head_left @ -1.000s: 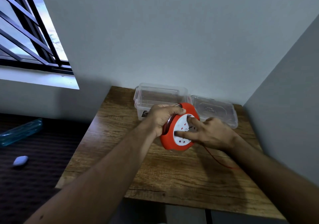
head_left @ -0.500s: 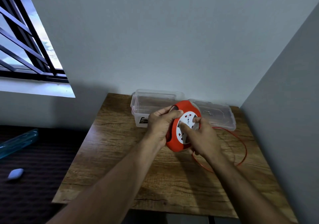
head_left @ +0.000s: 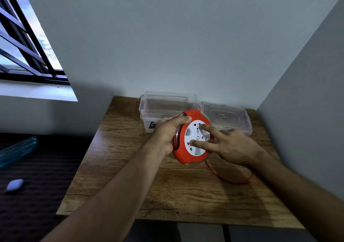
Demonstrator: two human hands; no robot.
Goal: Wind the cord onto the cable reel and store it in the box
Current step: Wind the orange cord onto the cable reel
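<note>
Fingers of the right hand, spread on the round orange cable reel the left hand clamps, should turn its white face steadily.

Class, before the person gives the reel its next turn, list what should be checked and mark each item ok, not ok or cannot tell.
1. Reel held firmly: left hand grips the cable reel at its rim. Ok.
2. Winding hand placed: right hand has straight fingers on the white face. Ok.
3. Cord fully wound: a loose loop of cord lies on the table. Not ok.
4. Cord free of knots: partly hidden by the right arm. Cannot tell.
5. Box open and ready: its lid lies beside it. Ok.
</note>
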